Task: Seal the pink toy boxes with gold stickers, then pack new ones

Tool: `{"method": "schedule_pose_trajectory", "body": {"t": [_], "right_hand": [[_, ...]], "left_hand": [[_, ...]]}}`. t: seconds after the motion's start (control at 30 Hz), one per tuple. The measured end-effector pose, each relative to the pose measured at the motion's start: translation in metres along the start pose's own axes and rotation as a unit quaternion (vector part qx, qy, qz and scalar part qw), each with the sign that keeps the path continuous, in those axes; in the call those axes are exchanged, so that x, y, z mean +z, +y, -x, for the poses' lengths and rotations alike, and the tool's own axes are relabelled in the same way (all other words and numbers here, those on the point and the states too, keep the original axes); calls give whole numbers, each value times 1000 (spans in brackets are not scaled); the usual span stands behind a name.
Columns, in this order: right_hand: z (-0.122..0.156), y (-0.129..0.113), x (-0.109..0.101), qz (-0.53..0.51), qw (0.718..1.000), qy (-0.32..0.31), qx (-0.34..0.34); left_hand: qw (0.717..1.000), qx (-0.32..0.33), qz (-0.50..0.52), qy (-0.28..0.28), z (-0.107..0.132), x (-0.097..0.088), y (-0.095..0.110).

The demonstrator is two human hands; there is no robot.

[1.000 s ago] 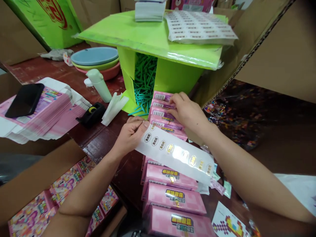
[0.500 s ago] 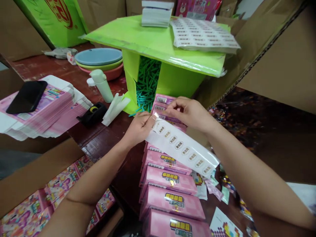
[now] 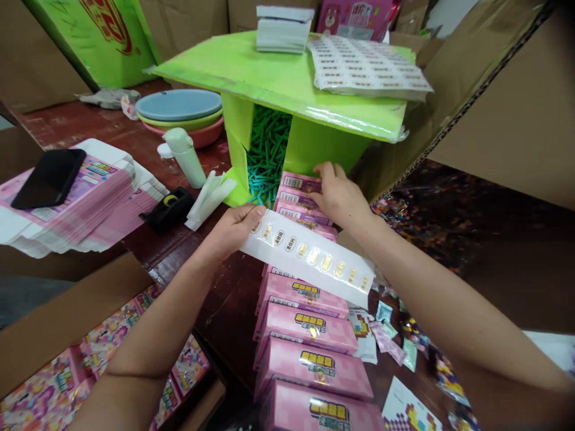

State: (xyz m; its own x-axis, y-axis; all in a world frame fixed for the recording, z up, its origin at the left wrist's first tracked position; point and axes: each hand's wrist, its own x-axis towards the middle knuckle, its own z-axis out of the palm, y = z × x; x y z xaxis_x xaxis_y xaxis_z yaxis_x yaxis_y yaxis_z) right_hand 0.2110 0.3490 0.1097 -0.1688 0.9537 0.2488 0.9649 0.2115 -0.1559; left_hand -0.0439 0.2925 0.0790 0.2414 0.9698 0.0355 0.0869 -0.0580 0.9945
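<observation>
My left hand (image 3: 231, 230) pinches the near end of a white sticker strip (image 3: 309, 258) with a row of small gold oval labels, held level above a row of pink boxes (image 3: 309, 335). My right hand (image 3: 339, 194) reaches past the strip. Its fingers press down on the far pink boxes (image 3: 296, 191) at the foot of the green stand (image 3: 287, 84). Whether a sticker is under the fingertips is hidden. The nearer boxes each carry a yellow label on top.
A black phone (image 3: 47, 178) lies on a stack of flat pink cartons (image 3: 85, 209). A tape dispenser (image 3: 171, 206), a white bottle (image 3: 185, 155) and stacked bowls (image 3: 179, 114) stand left. Label sheets (image 3: 366, 66) lie on the stand. An open carton of printed packs (image 3: 103, 353) sits at lower left.
My right hand left the strip's end and moved forward onto the far pink boxes. My left hand lowered the strip a little and turned it flatter.
</observation>
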Motion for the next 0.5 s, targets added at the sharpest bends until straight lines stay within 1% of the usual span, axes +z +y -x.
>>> {"method": "schedule_pose_trajectory", "body": {"t": [0.07,0.17,0.23,0.27,0.3,0.33,0.4,0.43,0.47,0.5], "right_hand": [[1,-1,1,35,999,-6,-29],[0,-1,-3,85,994,-44,-51],[-1,-5,-11,63,995,-59,-51],[0,-8,-16,18,995,-72,-62],[2,-13,-22,-53,991,-92,-81],[5,-19,-28,-139,978,-118,-104],[15,-33,-39,-310,927,-157,-141],[20,-39,-43,-371,902,-160,-149],[24,-44,-45,-413,885,-150,-151],[26,-47,-46,-439,877,-130,-148]], "left_hand": [[1000,4,1,-4,0,0,-1],[1000,18,-4,-15,1,6,0],[1000,21,-4,-18,3,11,3],[1000,21,-1,-20,4,14,5],[999,21,5,-25,6,15,8],[999,22,16,-32,7,17,10],[997,23,51,-49,9,20,13],[996,19,76,-54,11,20,14],[993,10,103,-55,11,21,14],[990,-4,129,-52,12,22,13]]}}
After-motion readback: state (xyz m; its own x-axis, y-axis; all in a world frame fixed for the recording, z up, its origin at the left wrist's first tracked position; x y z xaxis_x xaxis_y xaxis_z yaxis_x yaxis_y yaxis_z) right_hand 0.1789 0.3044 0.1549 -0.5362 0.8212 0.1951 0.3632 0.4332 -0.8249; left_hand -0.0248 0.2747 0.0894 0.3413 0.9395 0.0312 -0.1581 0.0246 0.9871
